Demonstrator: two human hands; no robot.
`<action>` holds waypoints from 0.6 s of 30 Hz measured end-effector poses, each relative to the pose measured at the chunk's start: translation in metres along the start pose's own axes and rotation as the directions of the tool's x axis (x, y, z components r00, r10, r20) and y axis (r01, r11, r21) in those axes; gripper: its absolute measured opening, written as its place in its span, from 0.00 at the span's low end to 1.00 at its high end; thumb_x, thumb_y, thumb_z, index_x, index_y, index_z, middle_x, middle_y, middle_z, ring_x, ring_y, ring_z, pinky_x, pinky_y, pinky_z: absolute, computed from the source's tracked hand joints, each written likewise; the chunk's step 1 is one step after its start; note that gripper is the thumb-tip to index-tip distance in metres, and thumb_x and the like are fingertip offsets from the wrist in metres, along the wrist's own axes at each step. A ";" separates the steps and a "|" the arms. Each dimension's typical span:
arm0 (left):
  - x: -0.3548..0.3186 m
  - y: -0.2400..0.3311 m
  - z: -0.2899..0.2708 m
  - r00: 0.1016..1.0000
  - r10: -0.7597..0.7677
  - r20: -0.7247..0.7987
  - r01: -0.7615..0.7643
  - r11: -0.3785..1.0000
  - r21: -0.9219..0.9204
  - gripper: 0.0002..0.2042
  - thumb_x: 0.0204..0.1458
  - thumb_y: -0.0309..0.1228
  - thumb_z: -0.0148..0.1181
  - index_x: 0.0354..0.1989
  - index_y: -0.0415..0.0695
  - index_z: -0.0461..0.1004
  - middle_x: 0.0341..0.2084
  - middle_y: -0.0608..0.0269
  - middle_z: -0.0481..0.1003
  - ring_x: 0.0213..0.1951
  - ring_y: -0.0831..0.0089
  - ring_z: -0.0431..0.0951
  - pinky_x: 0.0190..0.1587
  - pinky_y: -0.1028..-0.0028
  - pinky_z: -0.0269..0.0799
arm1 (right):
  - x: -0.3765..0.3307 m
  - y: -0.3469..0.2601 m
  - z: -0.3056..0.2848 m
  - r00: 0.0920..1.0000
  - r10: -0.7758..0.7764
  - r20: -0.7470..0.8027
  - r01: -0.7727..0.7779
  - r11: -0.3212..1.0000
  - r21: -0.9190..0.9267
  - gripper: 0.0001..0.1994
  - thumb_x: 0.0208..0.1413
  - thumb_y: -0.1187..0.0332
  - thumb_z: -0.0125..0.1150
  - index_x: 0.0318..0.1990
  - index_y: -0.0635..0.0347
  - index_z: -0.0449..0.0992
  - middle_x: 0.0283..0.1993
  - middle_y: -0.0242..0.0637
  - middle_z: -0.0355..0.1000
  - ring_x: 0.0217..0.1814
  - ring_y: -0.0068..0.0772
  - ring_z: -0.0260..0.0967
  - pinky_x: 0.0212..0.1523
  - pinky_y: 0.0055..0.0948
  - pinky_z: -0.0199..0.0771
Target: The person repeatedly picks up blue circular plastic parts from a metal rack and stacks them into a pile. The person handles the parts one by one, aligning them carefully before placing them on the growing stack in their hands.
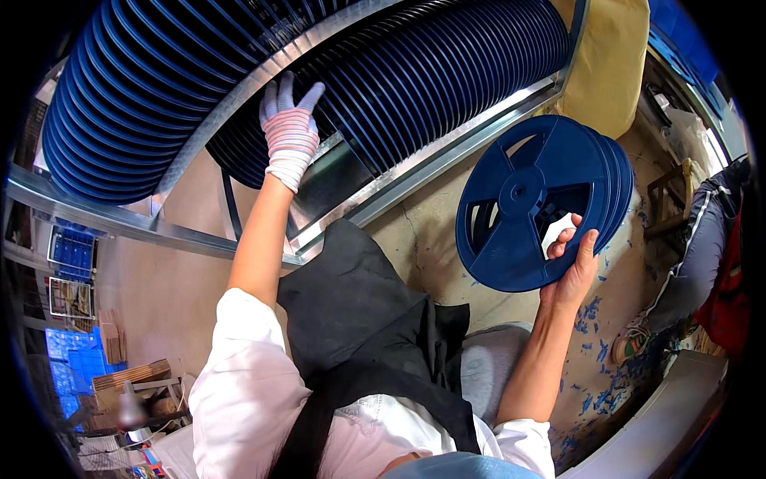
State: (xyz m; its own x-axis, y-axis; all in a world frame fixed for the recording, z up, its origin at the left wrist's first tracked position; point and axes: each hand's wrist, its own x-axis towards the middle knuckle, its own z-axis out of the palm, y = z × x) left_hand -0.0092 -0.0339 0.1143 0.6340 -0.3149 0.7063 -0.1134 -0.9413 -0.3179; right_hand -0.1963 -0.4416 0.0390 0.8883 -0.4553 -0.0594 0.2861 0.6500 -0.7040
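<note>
Several dark blue plastic reels, stacked together [519, 195], are held up at the right by my bare right hand [573, 267]. Its fingers reach through an opening in the front reel and the thumb lies on the outer rim. A striped glove covers my left hand [289, 132], which is raised to the rack with its fingers spread. Those fingertips are at the end of a long row of blue reels [431, 80] standing on edge; whether they press on a rim I cannot tell. Another packed row of reels [136, 104] fills the rack at the far left.
A metal rack frame [383, 203] runs between me and the rows. Yellowish sheeting [610, 64] hangs at the back right. Blue scraps [586, 319] litter the floor at right, near a person's dark trouser leg [694, 247]. Blue crates [76, 355] stand at lower left.
</note>
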 end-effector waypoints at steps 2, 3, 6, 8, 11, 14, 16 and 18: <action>-0.002 -0.001 0.004 0.994 0.070 0.085 -0.073 0.997 0.035 0.26 0.43 0.23 0.53 0.50 0.65 0.76 0.63 0.50 0.60 0.64 0.46 0.57 0.64 0.48 0.50 | -0.001 -0.001 0.000 1.000 0.004 0.003 -0.004 1.000 -0.013 0.22 0.64 0.55 0.52 0.50 0.69 0.68 0.28 0.34 0.71 0.23 0.19 0.66 0.24 0.14 0.67; -0.001 -0.002 0.005 0.993 0.082 0.087 -0.086 0.996 0.040 0.25 0.43 0.23 0.53 0.50 0.65 0.76 0.63 0.50 0.60 0.64 0.46 0.57 0.64 0.48 0.50 | -0.002 -0.001 0.001 1.000 0.004 0.004 -0.004 1.000 -0.023 0.22 0.63 0.55 0.52 0.50 0.69 0.68 0.28 0.34 0.71 0.23 0.19 0.66 0.23 0.14 0.67; 0.004 -0.002 0.001 0.987 0.116 0.107 -0.121 0.992 0.036 0.25 0.42 0.23 0.54 0.51 0.63 0.76 0.64 0.52 0.59 0.64 0.48 0.56 0.64 0.48 0.49 | -0.003 -0.002 0.005 1.000 0.002 -0.017 -0.002 1.000 0.007 0.19 0.62 0.57 0.55 0.47 0.67 0.70 0.27 0.35 0.72 0.21 0.19 0.68 0.21 0.14 0.71; 0.009 0.000 0.000 0.983 0.101 0.151 -0.114 0.990 0.079 0.25 0.43 0.23 0.54 0.51 0.64 0.76 0.64 0.53 0.59 0.64 0.49 0.56 0.64 0.49 0.49 | -0.003 -0.002 0.004 1.000 0.005 -0.017 -0.005 1.000 0.005 0.19 0.62 0.57 0.55 0.47 0.67 0.70 0.27 0.35 0.72 0.21 0.19 0.68 0.21 0.14 0.71; 0.011 -0.005 0.003 0.979 0.079 0.185 -0.102 0.988 0.116 0.25 0.43 0.24 0.55 0.52 0.64 0.76 0.64 0.54 0.59 0.65 0.49 0.55 0.65 0.50 0.49 | -0.004 -0.002 0.004 1.000 0.005 -0.010 -0.005 1.000 0.002 0.19 0.62 0.57 0.55 0.47 0.67 0.70 0.27 0.35 0.72 0.21 0.19 0.68 0.21 0.15 0.71; 0.014 -0.008 0.006 0.975 0.067 0.212 -0.096 0.987 0.130 0.26 0.43 0.24 0.56 0.53 0.65 0.75 0.64 0.54 0.59 0.65 0.50 0.55 0.66 0.51 0.48 | -0.005 -0.003 0.005 1.000 -0.004 -0.020 0.004 1.000 -0.005 0.19 0.62 0.57 0.54 0.47 0.67 0.70 0.26 0.35 0.72 0.21 0.19 0.68 0.21 0.15 0.71; 0.017 -0.008 0.009 0.975 0.059 0.216 -0.093 0.985 0.149 0.27 0.43 0.24 0.55 0.53 0.66 0.75 0.64 0.54 0.59 0.65 0.51 0.56 0.66 0.51 0.48 | -0.006 -0.004 0.005 0.999 -0.006 -0.031 0.006 1.000 -0.011 0.19 0.62 0.57 0.54 0.47 0.67 0.70 0.26 0.35 0.72 0.21 0.19 0.68 0.21 0.15 0.71; 0.017 -0.017 0.018 0.983 0.046 0.176 -0.074 0.986 0.153 0.27 0.44 0.24 0.55 0.54 0.66 0.74 0.64 0.54 0.60 0.65 0.51 0.56 0.66 0.52 0.50 | -0.006 -0.005 0.005 0.999 0.002 -0.033 -0.002 1.000 -0.008 0.18 0.63 0.57 0.54 0.47 0.67 0.70 0.26 0.35 0.72 0.21 0.19 0.68 0.21 0.14 0.71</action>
State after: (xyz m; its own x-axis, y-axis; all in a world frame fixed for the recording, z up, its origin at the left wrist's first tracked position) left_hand 0.0173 -0.0206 0.1199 0.7531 -0.3316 0.5682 -0.0417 -0.8860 -0.4617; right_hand -0.2016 -0.4386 0.0465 0.8766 -0.4739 -0.0841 0.2810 0.6459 -0.7098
